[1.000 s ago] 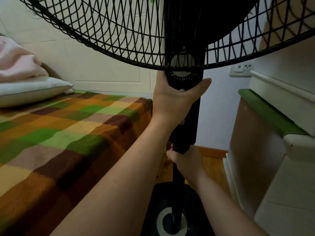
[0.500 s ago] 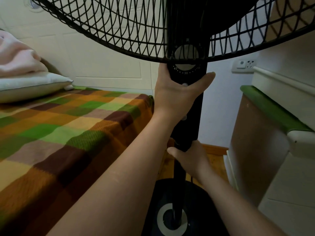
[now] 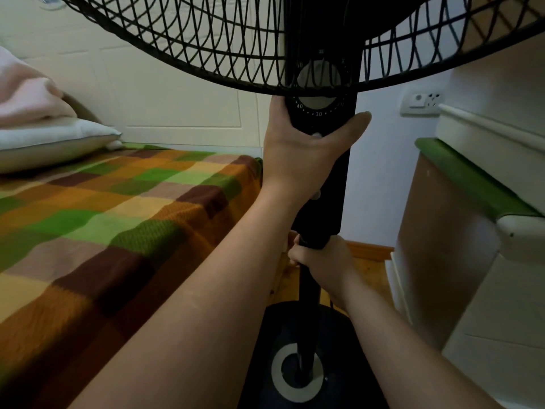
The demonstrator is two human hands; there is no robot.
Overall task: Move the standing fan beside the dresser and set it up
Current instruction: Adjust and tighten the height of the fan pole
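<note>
The black standing fan (image 3: 333, 184) fills the middle of the view, its wire grille (image 3: 206, 39) spreading across the top. My left hand (image 3: 303, 149) grips the control column just below the timer dial (image 3: 317, 93), thumb wrapped round the right side. Lower down, my right hand (image 3: 323, 261) grips the pole where the column narrows. The round base (image 3: 339, 343) stands on the wooden floor below my arms. A white dresser (image 3: 483, 305) with a green edge stands at the right, close to the fan.
A bed with a checked green, orange and brown blanket (image 3: 112, 219) fills the left, with a pillow (image 3: 56, 143) and pink cloth (image 3: 26, 95) at its head. A wall socket (image 3: 421, 103) sits on the far wall. Only a narrow strip of floor (image 3: 371, 276) lies between bed and dresser.
The fan and both hands have come nearer and risen slightly in view. My right hand, briefly looser on the pole, now grips it again just under the column.
</note>
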